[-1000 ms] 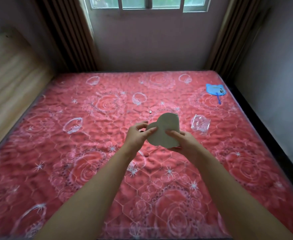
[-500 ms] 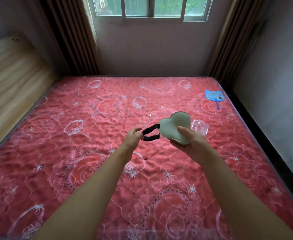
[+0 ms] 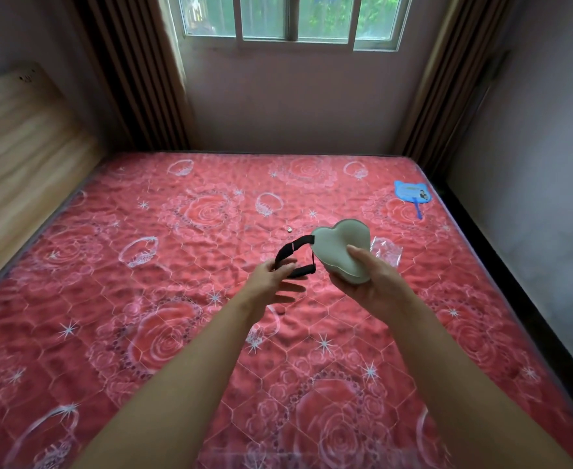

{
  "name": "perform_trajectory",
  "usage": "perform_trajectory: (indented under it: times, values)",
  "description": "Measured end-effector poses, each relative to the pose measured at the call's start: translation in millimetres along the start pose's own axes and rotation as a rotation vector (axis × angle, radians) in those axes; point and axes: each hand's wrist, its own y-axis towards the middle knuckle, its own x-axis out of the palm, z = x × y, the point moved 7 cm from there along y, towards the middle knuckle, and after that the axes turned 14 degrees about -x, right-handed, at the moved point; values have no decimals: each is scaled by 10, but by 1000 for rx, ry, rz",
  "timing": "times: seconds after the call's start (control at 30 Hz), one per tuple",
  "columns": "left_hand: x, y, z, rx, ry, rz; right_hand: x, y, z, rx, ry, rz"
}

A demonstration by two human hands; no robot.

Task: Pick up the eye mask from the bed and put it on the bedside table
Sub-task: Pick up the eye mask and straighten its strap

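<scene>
A pale grey-green eye mask [image 3: 338,247], folded into a heart-like shape, is held above the red mattress [image 3: 183,299]. My right hand [image 3: 368,282] grips it from below, with the thumb on top. Its black elastic strap [image 3: 291,257] loops out to the left. My left hand [image 3: 276,279] has its fingers spread and hooked in that strap loop. No bedside table is in view.
A blue hand fan [image 3: 413,192] lies near the bed's far right corner. A clear plastic wrapper [image 3: 386,250] lies just behind my right hand, and a tiny pale object [image 3: 289,229] beyond the strap. A wooden headboard [image 3: 17,143] is on the left, a curtained window [image 3: 288,18] ahead.
The hands moved apart: the strap came out of the folded mask and now stretches into a wider loop on my left fingers. The view has tilted up, showing more window.
</scene>
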Motion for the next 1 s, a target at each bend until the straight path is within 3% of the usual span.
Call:
perform_trajectory:
  times: [0.27, 0.53, 0.77, 1.0]
  values:
    - [-146, -173, 245, 241, 25, 135, -90, 17, -75, -60, -97, 65]
    - [-148, -167, 317, 308, 122, 159, -83, 34, -35, -49, -82, 79]
    - [-365, -168, 312, 279, 49, 291, -72, 86, -35, -38, -44, 100]
    - [-713, -128, 150, 143, 194, 545, -54, 122, -146, -53, 35, 103]
